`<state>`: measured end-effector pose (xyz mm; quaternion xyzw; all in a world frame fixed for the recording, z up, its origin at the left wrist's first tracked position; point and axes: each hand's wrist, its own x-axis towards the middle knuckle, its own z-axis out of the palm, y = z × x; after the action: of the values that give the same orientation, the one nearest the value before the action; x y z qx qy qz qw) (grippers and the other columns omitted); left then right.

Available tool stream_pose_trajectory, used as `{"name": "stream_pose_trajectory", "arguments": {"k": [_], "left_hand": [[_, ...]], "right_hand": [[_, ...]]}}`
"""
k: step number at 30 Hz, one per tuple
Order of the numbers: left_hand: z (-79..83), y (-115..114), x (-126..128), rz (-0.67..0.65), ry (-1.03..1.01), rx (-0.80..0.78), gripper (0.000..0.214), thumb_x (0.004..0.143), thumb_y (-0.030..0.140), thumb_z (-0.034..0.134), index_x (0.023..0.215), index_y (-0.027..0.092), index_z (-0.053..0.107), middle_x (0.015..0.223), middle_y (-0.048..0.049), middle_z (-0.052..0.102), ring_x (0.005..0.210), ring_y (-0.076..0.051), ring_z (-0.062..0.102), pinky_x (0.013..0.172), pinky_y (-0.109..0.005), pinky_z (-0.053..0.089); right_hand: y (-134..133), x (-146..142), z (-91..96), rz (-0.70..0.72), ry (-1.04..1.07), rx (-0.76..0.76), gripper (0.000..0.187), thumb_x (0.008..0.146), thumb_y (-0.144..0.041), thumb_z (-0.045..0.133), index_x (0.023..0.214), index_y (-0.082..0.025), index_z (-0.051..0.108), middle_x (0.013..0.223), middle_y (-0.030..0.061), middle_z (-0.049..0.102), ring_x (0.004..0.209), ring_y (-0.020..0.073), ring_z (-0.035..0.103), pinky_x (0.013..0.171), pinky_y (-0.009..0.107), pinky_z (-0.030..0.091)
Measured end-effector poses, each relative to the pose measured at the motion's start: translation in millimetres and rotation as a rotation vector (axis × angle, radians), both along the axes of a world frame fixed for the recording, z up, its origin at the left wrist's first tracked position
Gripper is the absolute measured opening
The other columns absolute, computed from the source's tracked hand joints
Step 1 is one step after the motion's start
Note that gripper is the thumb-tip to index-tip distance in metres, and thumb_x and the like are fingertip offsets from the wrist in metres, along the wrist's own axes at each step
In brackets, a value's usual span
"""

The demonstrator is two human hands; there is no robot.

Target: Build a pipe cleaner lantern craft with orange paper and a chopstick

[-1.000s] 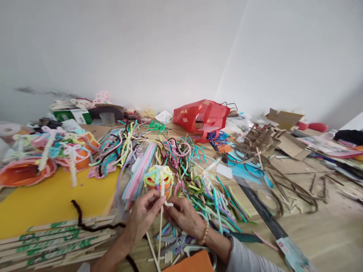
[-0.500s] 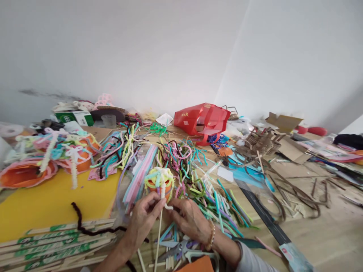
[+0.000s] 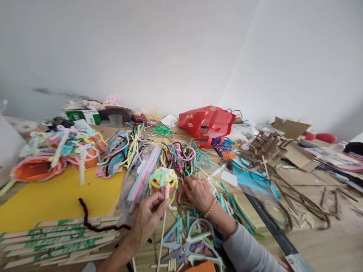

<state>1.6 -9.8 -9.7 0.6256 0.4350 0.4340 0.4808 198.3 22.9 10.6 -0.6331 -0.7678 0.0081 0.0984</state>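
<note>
My left hand (image 3: 149, 216) pinches a thin wooden stick (image 3: 162, 238) that carries a small orange craft piece (image 3: 163, 182) wrapped in yellow, green and white pipe cleaners. A white pipe cleaner hangs down the front of the piece. My right hand (image 3: 198, 192) has reached past it into the heap of coloured pipe cleaners (image 3: 187, 158), fingers curled down among them. What those fingers hold, if anything, is hidden.
Scissors (image 3: 190, 241) lie near my right sleeve. A yellow sheet (image 3: 51, 196) and packs of wooden sticks (image 3: 56, 238) sit at the left, with a dark brown pipe cleaner (image 3: 93, 219) across them. A red bag (image 3: 207, 121) and cardboard scraps (image 3: 272, 151) lie further back and right.
My right hand left the stick and white pipe cleaner and moved up and forward into the pipe cleaner heap. My left hand kept hold of the stick. The view shifted slightly.
</note>
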Motion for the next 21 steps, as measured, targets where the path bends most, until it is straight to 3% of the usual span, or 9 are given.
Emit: {"name": "stream_pose_trajectory", "arguments": {"k": [7, 21], "left_hand": [[-3.5, 1, -1, 0.001, -0.035, -0.007, 0.031, 0.083, 0.041, 0.057, 0.064, 0.019, 0.047, 0.052, 0.0069, 0.039, 0.047, -0.009, 0.040, 0.046, -0.019, 0.034], [-7.9, 4, -1, -0.013, -0.012, 0.014, 0.032, 0.084, 0.043, 0.055, 0.065, 0.019, 0.046, 0.052, 0.0065, 0.041, 0.047, -0.009, 0.041, 0.047, -0.020, 0.034]], "right_hand": [[6, 5, -26.0, -0.080, 0.055, -0.061, 0.021, 0.093, -0.028, 0.046, 0.087, -0.018, 0.063, 0.084, 0.0065, 0.070, 0.077, 0.0185, 0.063, 0.062, 0.027, 0.032], [15, 13, -44.3, -0.088, 0.350, -0.085, 0.013, 0.084, -0.028, 0.054, 0.081, -0.018, 0.061, 0.071, 0.0014, 0.064, 0.067, 0.0143, 0.055, 0.060, 0.023, 0.031]]}}
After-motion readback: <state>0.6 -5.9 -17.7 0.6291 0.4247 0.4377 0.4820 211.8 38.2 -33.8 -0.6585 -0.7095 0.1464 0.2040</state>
